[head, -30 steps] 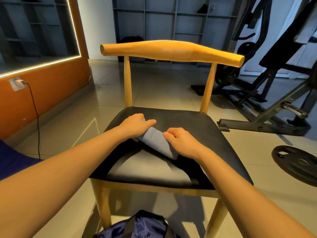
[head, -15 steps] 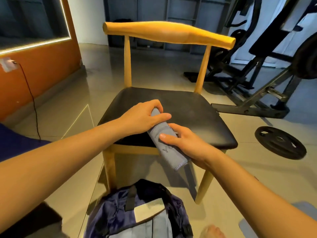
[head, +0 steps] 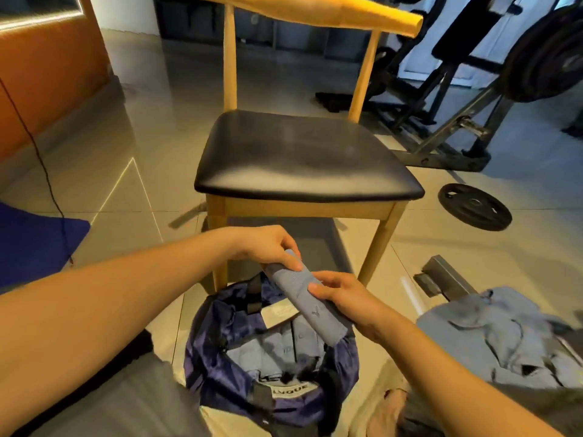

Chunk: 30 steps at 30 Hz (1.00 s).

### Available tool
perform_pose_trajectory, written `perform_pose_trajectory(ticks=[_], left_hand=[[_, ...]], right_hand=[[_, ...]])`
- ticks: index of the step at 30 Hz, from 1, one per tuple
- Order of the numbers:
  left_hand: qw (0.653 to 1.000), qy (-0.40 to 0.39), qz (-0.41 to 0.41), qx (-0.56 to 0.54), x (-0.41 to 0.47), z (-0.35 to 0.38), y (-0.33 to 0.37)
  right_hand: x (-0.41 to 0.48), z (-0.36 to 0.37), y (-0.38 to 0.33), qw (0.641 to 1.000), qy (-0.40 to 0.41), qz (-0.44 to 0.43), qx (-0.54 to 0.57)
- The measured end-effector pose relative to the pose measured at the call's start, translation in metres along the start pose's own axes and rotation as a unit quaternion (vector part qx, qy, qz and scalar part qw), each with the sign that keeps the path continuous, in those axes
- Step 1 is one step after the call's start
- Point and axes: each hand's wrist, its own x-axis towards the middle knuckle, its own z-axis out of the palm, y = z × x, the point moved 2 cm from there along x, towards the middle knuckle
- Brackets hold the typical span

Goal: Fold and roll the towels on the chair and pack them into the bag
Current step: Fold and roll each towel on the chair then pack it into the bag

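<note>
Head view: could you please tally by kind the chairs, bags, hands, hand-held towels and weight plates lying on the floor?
chair: 1
bag: 1
rolled towel in the hands: 1
hands: 2, left hand and right hand, both gripping it
weight plate on the floor: 1
Total: 6
Towels inside the bag and in the heap are too bunched to count.
</note>
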Motion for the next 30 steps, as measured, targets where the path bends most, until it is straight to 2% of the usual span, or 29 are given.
perform_pose_trajectory(ticks=[4, 8, 14, 20, 23, 26, 30], left_hand=[[0.999, 0.0, -0.038, 0.038, 0.036, 0.036, -0.035], [0.983, -0.013, -0.047, 0.179, 0.076, 0.07, -0.068], [0.957, -0.003, -0.048, 0.286, 0.112, 0.138, -0.116], [0.938, 0.048, -0.088, 0.331, 0.125, 0.157, -0.155], [0.931, 0.057, -0.073, 0.353, 0.13, 0.163, -0.155], [0.94, 0.056, -0.044, 0.333, 0.133, 0.155, -0.153], [0.982, 0.023, -0.044, 0.184, 0.137, 0.122, -0.16]], right_hand=[[0.012, 0.004, 0.055, 0.996, 0.053, 0.062, -0.035], [0.013, 0.003, 0.112, 0.977, 0.152, 0.144, -0.043], [0.009, 0.007, 0.146, 0.962, 0.159, 0.224, -0.006], [0.015, 0.02, 0.145, 0.956, 0.181, 0.225, 0.04], [0.02, 0.028, 0.143, 0.958, 0.181, 0.219, 0.031], [0.026, 0.037, 0.139, 0.957, 0.173, 0.233, 0.026], [0.042, 0.054, 0.137, 0.957, 0.155, 0.242, 0.033]])
